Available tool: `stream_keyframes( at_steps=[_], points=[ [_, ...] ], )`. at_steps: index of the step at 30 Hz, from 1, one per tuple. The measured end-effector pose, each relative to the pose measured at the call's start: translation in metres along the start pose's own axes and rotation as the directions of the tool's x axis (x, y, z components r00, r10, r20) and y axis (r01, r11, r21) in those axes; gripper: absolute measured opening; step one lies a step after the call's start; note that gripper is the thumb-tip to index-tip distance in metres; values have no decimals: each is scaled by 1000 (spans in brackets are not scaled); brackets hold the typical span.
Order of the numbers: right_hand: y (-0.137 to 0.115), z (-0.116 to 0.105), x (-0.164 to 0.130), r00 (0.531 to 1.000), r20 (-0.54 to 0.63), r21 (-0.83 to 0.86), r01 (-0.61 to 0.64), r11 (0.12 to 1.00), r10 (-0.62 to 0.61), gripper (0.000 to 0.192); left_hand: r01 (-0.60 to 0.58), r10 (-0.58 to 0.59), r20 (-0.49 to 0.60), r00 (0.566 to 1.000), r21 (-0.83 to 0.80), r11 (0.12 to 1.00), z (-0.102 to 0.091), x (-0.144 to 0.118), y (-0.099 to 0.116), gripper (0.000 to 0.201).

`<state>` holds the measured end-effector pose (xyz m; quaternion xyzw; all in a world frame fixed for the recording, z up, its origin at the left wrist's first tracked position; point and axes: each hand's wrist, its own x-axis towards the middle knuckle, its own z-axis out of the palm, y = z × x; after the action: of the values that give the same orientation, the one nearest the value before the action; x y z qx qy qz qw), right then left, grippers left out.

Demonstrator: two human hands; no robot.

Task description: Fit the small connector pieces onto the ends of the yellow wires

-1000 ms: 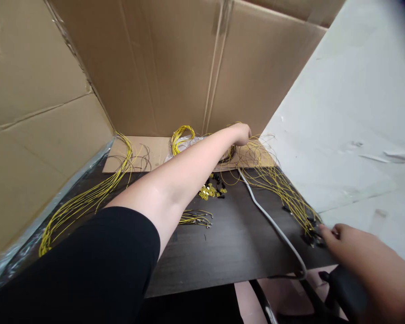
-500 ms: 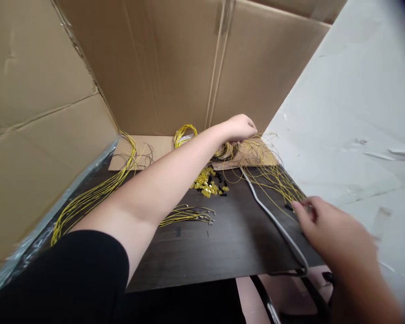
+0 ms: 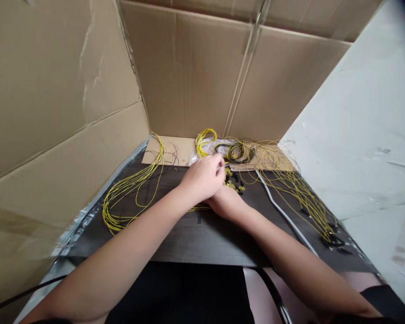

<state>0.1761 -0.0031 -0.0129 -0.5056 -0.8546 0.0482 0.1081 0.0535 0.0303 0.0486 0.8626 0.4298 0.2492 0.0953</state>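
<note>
My left hand is over the middle of the dark table, its fingers curled closed. Whatever it may hold is hidden. Just below and partly behind it, my right hand touches or overlaps it, and its fingers are out of sight. Beside the hands lies a pile of small yellow and black parts, partly covered by them. Ends of a bundle of yellow wires show under my left wrist.
A long bundle of yellow wires curves along the left. Yellow coil and dark coil lie on cardboard at the back. Loose yellow wires with black ends spread right, beside a grey cable. Cardboard walls enclose the table.
My left hand has come back from the far right wires to the middle. My right hand has left the right-hand wires and joined it. The view has shifted.
</note>
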Motion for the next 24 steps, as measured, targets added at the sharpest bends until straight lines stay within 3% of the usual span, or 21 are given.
stream_keyframes(
  at_steps=[4, 9, 20, 24],
  points=[
    [5, 12, -6, 1000, -24, 54, -11, 998, 12, 15, 14, -20, 137, 990, 48, 999, 6, -35, -37, 17],
    [9, 15, -11, 992, -127, 131, -7, 991, 24, 13, -47, 50, 280, 959, -18, 999, 11, -49, -64, 20],
    [1, 14, -17, 907, -420, 233, 153, 960, -42, 24, -12, 79, 234, 969, -275, 961, 16, -56, -61, 26],
    [10, 10, -18, 893, -450, 300, 141, 943, 10, 18, 52, 41, 214, 976, -411, 910, 17, -56, -59, 24]
  ],
)
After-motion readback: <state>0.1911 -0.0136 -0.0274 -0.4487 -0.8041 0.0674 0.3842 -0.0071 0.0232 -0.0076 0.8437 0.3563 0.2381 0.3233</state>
